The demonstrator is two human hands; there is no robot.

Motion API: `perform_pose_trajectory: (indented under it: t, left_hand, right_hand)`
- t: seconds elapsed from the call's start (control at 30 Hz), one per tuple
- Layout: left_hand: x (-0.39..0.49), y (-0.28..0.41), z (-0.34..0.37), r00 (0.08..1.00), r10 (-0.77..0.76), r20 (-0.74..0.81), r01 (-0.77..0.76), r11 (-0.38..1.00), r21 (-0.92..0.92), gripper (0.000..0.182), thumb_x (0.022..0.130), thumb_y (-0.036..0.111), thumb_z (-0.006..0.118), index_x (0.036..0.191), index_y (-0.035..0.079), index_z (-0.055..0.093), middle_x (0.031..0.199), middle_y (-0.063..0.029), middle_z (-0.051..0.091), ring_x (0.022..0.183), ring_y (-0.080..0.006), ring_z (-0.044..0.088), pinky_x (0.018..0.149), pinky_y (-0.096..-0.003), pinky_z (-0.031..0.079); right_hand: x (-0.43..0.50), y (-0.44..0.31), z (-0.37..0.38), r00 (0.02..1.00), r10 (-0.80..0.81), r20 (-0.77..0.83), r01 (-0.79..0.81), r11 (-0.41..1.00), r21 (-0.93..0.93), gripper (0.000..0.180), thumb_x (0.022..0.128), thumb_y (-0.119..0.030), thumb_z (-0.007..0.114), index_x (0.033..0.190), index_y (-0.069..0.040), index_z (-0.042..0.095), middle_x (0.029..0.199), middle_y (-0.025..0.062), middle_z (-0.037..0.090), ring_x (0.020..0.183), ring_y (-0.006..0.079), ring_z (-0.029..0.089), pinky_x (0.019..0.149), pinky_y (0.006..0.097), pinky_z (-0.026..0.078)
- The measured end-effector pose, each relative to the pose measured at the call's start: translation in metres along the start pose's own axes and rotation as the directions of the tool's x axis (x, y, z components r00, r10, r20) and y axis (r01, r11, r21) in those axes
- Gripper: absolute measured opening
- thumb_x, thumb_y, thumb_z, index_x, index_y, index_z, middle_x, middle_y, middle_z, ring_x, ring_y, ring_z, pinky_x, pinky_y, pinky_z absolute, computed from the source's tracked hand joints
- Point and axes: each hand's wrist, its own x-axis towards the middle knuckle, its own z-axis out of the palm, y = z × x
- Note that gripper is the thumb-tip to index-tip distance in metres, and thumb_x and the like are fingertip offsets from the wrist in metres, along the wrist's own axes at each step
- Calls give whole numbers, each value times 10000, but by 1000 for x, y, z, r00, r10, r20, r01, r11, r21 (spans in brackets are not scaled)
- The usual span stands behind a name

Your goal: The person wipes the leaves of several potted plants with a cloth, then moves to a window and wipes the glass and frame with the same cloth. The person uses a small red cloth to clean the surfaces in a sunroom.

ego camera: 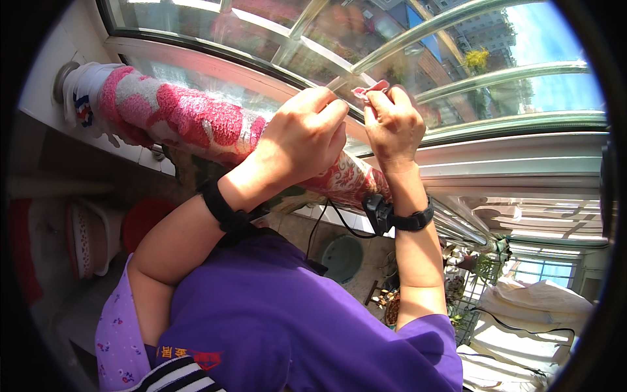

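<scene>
Both my hands are raised over a thick rail wrapped in pink, red and white fabric, beside a window with metal bars. My left hand is curled closed above the patterned part of the wrap; its palm side is hidden, so whether it grips anything does not show. A small piece of pink cloth is pinched between the thumb and fingers of my right hand, in front of the window pane. Each wrist wears a black band, the right one with a small device on it.
Metal window bars cross in front of me. Below the rail stand a grey-green basin and a red round container. A black cable hangs near my body. Potted plants and white cloths are at the lower right.
</scene>
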Motion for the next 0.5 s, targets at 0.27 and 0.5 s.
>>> perform_pose_trajectory:
  t: [0.27,0.5]
  left_hand:
    - [0,-1,-1,1000,-9,-12,9,1000,-30,225,726,20,636,951,8,619,947,-161,610,872,-348,612,763,-400,517]
    - [0,-1,-2,1000,2,-18,-3,998,-67,206,727,7,628,933,2,625,924,-153,608,854,-338,611,740,-399,516]
  right_hand:
    - [1,6,-2,959,16,-283,-23,999,-23,179,635,-58,748,773,-153,685,779,22,485,753,231,533,652,368,421]
    - [16,7,-13,935,-174,-309,151,984,-97,169,650,-50,740,774,-137,665,770,17,511,732,219,539,642,365,410]
